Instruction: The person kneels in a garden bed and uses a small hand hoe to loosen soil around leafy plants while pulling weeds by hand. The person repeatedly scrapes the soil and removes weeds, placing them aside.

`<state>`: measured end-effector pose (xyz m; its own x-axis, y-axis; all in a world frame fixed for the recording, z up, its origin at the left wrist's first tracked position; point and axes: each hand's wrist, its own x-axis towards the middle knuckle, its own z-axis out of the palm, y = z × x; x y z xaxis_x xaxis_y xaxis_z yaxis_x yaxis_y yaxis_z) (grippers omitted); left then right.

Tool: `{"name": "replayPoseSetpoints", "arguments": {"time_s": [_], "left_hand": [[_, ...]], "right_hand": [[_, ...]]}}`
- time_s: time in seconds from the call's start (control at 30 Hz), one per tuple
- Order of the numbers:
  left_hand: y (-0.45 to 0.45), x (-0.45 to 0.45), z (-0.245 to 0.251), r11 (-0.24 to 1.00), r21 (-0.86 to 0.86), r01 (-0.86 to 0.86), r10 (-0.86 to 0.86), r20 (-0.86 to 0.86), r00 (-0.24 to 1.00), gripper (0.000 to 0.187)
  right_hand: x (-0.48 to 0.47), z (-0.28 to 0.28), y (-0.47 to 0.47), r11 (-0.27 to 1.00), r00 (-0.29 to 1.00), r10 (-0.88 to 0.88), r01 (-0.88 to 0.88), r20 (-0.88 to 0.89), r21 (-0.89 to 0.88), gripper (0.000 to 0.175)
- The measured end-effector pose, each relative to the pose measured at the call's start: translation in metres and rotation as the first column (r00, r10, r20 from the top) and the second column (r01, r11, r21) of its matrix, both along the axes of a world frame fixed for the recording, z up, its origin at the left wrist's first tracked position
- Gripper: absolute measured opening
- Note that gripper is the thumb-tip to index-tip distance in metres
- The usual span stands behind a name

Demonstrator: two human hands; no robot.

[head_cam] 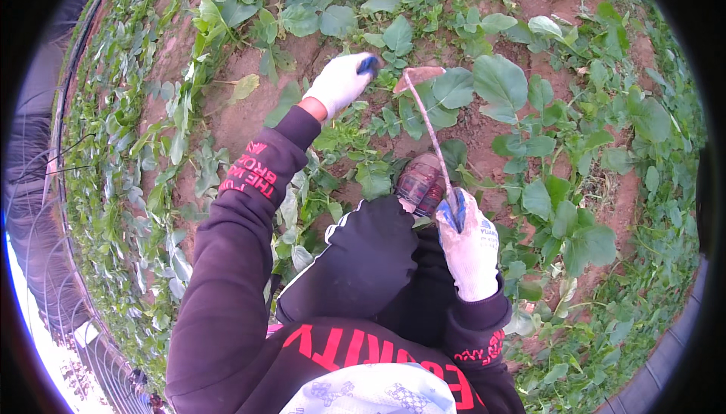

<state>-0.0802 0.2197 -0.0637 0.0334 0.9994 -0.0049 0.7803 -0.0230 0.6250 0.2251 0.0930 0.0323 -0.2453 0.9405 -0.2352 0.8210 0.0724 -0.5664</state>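
Note:
My right hand (468, 244), in a white knit glove with a blue palm, grips the thin handle of a small hand hoe (428, 116). The hoe's rusty metal blade (420, 77) is at the far end, among broad green leaves (454, 88). My left hand (343, 82), gloved the same way, is stretched forward to the left of the blade, over low leafy plants (391, 76). Its fingers are blurred and curl away from view, so whether they hold anything is unclear. Below the hoe handle, a patterned shoe (420, 181) stands on the soil.
Leafy crop plants (561, 215) and smaller greens grow in rows on both sides. Bare reddish soil (227, 122) shows between them. My bent knee (363, 255) is close in front. Along the left rim runs a structure with thin curved rods (62, 266); a grey edging (658, 363) bounds the lower right.

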Motion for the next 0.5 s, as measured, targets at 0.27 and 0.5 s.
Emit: {"name": "replayPoseSetpoints", "arguments": {"time_s": [0.27,0.5], "left_hand": [[0.002,0.008,-0.078,0.872,-0.391,0.293,-0.472,-0.515,0.716,0.022],[0.002,0.034,-0.108,0.816,-0.528,0.233,-0.573,-0.692,0.438,0.018]], "right_hand": [[-0.001,0.006,0.007,0.999,0.999,-0.017,0.015,-0.034,-0.051,0.037],[-0.004,0.006,0.013,0.996,0.999,-0.013,0.008,-0.053,-0.088,0.038]]}}
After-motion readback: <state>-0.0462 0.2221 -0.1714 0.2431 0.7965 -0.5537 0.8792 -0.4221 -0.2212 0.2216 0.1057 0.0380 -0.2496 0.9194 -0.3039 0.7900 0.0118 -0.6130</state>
